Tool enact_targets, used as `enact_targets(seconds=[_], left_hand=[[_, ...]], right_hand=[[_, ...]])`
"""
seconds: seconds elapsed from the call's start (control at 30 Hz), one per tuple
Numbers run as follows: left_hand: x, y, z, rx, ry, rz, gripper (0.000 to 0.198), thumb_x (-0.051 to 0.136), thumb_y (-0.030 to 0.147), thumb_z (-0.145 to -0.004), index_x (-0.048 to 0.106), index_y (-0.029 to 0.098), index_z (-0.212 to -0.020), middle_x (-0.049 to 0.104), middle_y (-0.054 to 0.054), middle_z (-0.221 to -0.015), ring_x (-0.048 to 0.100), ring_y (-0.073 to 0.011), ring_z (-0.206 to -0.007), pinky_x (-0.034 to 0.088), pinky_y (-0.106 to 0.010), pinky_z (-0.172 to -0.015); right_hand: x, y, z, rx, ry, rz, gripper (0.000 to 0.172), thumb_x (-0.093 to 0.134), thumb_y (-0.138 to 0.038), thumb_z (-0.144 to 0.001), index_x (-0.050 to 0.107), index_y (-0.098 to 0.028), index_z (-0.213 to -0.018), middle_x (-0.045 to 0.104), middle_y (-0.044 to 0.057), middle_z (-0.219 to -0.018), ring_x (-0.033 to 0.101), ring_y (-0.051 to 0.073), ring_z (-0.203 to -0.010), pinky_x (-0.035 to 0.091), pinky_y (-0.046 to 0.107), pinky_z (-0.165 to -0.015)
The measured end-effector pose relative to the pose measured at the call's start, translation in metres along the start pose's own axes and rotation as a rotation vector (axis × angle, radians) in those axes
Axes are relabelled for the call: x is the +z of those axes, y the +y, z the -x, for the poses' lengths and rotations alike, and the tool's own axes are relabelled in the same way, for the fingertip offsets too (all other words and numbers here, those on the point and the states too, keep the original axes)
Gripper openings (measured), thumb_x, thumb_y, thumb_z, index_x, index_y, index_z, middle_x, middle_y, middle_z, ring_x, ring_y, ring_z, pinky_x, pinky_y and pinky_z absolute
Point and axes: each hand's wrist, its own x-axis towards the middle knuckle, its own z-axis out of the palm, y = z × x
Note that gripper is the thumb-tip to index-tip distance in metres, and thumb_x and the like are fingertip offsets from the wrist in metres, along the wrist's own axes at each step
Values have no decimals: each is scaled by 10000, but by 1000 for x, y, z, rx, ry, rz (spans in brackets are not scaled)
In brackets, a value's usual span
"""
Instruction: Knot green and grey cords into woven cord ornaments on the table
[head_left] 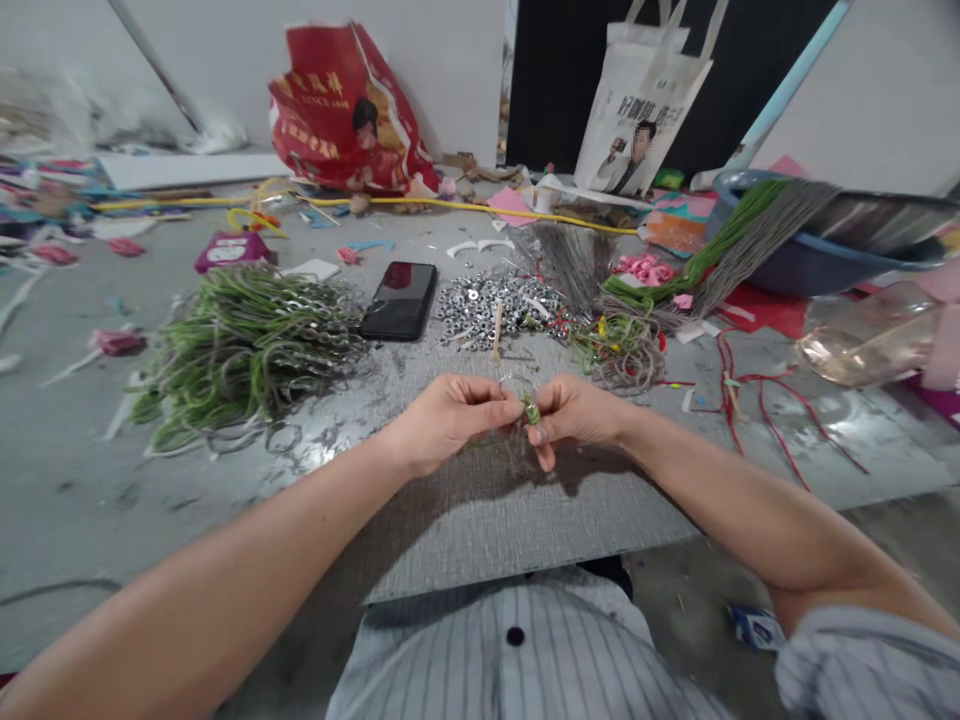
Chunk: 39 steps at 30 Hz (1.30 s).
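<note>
Both my hands meet over the grey textured board (480,510) in front of me. My left hand (450,420) is closed in a pinch around a thin wire piece. My right hand (574,412) is closed too, pinching a small green bit (532,410) at the end of that wire. Just beyond my fingers lies a heap of small metal nuts (491,300) with a little wooden stick (496,330) on it.
A big tangle of green and grey wires (240,345) lies left, a black phone (400,300) beside it. A smaller wire bundle (622,350) and red strands (772,410) lie right. A blue basin (817,255), red bag (345,110) and white tote (645,100) stand behind.
</note>
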Motion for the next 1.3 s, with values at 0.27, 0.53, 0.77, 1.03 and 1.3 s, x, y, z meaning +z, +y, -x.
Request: enact_targets(seconds=[0.27,0.53,0.77,1.03,1.3], left_hand=[[3,-2,-2,149,152,-63,139,710,278,-657,670,148,-629,588,10,-601,500,-87,-587,417,-221,-592],[2,-3,-1,145,235,-30,229,711,354,-668,606,150,-658,596,15,-695,356,-13,-377,248,-184,-350],[-1,-5,-3,145,267,52,259,701,375,-677,555,163,-657,421,82,-417,362,-38,-324,258,-170,-343],[-4,-3,-5,139,184,139,250,660,326,-714,509,155,-612,525,49,-481,362,-23,-310,228,-166,-338],[-6,-1,-6,108,189,159,261,661,310,-708,470,159,-614,553,41,-580,336,-11,-332,205,-169,-341]], right_hand=[[12,7,-11,-12,189,-140,284,756,-374,-571,576,-163,-632,554,-73,-394,345,26,-282,158,153,-285],[13,8,-11,-202,359,27,124,640,-259,-625,552,-175,-650,503,-91,-462,311,21,-332,207,177,-333],[15,7,-9,-343,528,254,156,625,-306,-675,538,-180,-649,469,-55,-555,388,65,-504,327,224,-498],[8,10,-9,-412,627,638,164,526,-337,-778,540,-182,-722,528,-27,-653,396,71,-533,307,212,-508],[5,6,-5,-288,601,1167,172,403,-195,-852,556,-174,-777,574,18,-745,485,122,-676,318,244,-620]])
